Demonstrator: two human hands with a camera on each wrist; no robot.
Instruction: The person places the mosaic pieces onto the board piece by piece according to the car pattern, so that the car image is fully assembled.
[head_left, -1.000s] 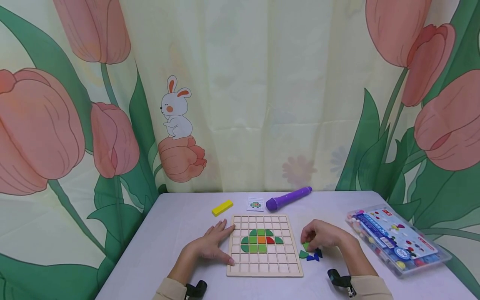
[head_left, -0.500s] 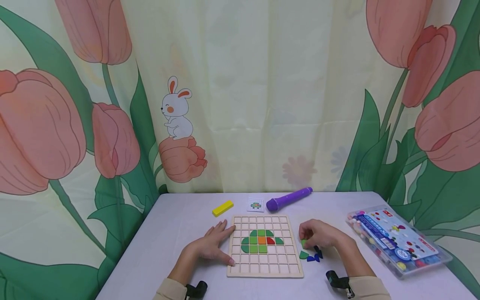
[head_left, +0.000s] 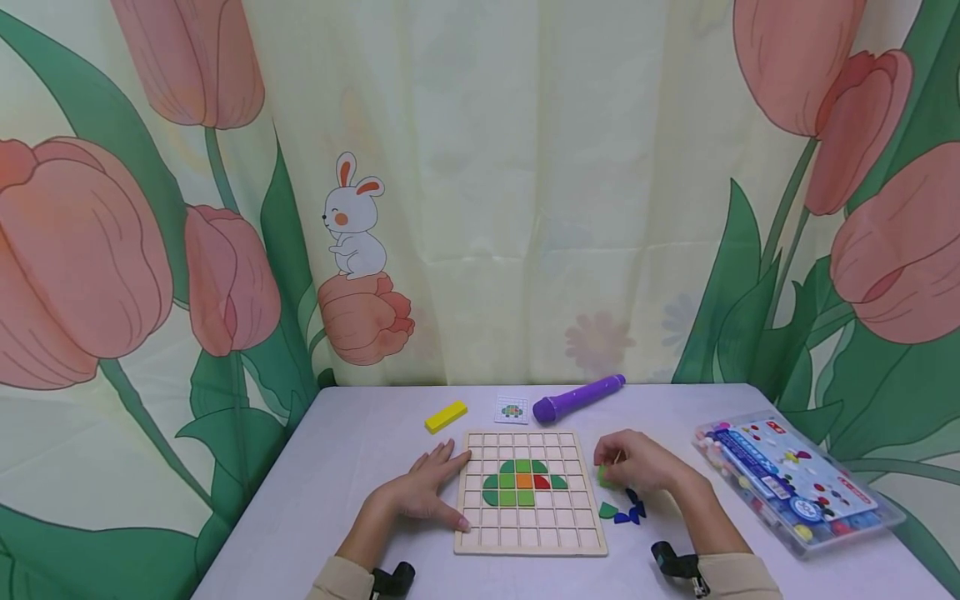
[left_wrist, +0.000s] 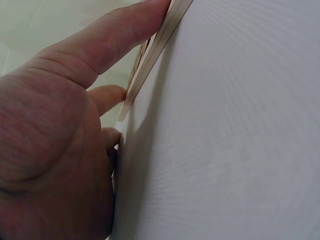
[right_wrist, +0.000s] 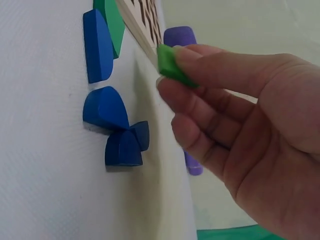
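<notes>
A wooden grid board (head_left: 480, 537) lies on the table, with green pieces, an orange square (head_left: 523, 480) and a red piece (head_left: 541, 481) set in its middle cells. My left hand (head_left: 420, 489) spreads along the board's left edge, thumb and fingertips touching the frame. To the right of the board, my right hand (head_left: 641, 461) pinches a light green block (right_wrist: 172, 66) between thumb and fingers, above the table. Below that hand lie several blue rounded pieces (right_wrist: 105, 107) and a dark green piece (head_left: 608, 510).
Behind the board are a yellow block (head_left: 446, 417), a small pattern card (head_left: 512, 409) and a purple microphone-shaped stick (head_left: 577, 398). A clear plastic case (head_left: 798, 483) of colourful pieces stands at the right. A printed curtain hangs beyond the table's back edge.
My right hand has risen slightly and shifted left toward the board, carrying the light green block away from the loose pieces. The left hand stays in place.
</notes>
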